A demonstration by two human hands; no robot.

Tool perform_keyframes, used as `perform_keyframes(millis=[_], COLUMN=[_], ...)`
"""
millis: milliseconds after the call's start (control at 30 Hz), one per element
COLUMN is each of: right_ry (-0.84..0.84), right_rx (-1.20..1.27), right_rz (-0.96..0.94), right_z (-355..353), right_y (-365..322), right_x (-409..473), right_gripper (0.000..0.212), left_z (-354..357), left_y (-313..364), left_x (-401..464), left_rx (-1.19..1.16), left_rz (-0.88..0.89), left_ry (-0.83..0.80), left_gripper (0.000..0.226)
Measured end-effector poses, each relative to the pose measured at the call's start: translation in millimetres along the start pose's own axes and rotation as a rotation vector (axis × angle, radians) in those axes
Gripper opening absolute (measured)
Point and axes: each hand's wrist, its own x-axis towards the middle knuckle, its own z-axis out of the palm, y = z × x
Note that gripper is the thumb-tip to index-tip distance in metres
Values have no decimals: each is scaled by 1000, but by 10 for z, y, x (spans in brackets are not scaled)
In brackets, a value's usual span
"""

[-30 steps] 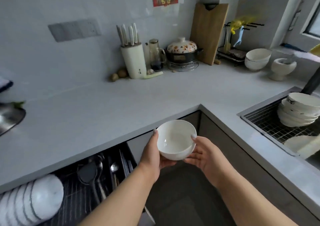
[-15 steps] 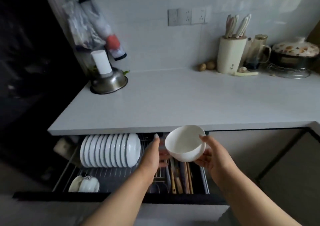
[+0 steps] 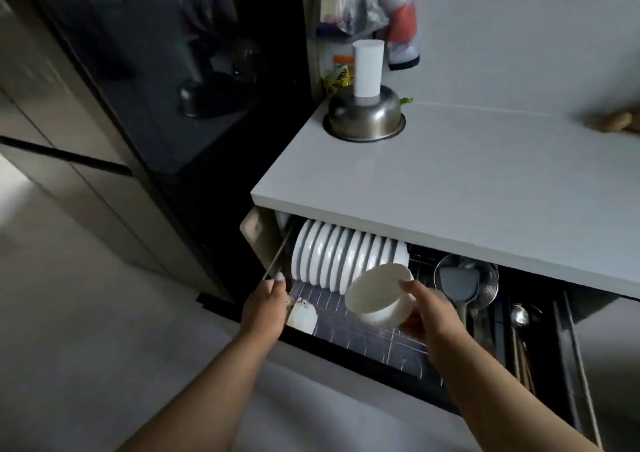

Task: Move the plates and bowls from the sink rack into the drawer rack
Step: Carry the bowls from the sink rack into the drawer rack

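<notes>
My right hand [image 3: 427,314] grips a white bowl [image 3: 375,295] by its rim, tilted on its side, just above the wire drawer rack [image 3: 367,339] of the open drawer. The bowl hangs right in front of a row of several white plates [image 3: 339,261] standing upright at the rack's back left. My left hand [image 3: 265,308] holds nothing; its fingertips point up at the drawer's left side rail [image 3: 277,261]. The sink rack is out of view.
A small white object [image 3: 304,317] lies on the rack by my left hand. Ladles and a strainer [image 3: 464,280] and spoons [image 3: 519,316] fill the drawer's right part. The countertop [image 3: 450,181] overhangs the drawer's back and carries an upturned steel bowl [image 3: 365,120]. A dark fridge [image 3: 166,81] stands left.
The view swung left and down to the drawer. My left hand let go of the bowl and moved to the drawer's left edge. My right hand alone lowered the bowl over the rack.
</notes>
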Motion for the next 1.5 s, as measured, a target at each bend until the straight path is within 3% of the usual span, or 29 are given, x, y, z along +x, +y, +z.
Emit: perform_keyframes(millis=[133, 233, 467, 600, 800, 900, 1133, 1500], right_ry=[-5, 7, -27, -40, -25, -26, -65, -85], right_rx=[-101, -184, -408, -490, -712, -817, -844, -869], right_rz=[49, 106, 167, 231, 271, 271, 300, 353], right_z=[247, 389, 783, 1000, 1271, 1359, 1603, 1765], right_y=[210, 383, 637, 885, 1075, 1178, 1274, 1389], right_x=[334, 612, 1146, 1411, 1639, 1742, 1819, 1879], right_gripper=[40, 55, 43, 61, 63, 69, 70, 88], left_z=[-97, -90, -5, 62, 132, 149, 150, 151], left_y=[-330, -487, -624, -722, -794, -831, -857, -850], left_x=[304, 446, 708, 908, 1054, 1084, 1123, 1125], left_rx=[132, 247, 436, 566, 806, 820, 814, 753], left_rz=[43, 65, 168, 203, 264, 270, 248, 284], left_ry=[22, 4, -40, -107, -92, -75, -92, -52], left_gripper=[39, 51, 62, 65, 79, 87, 79, 71])
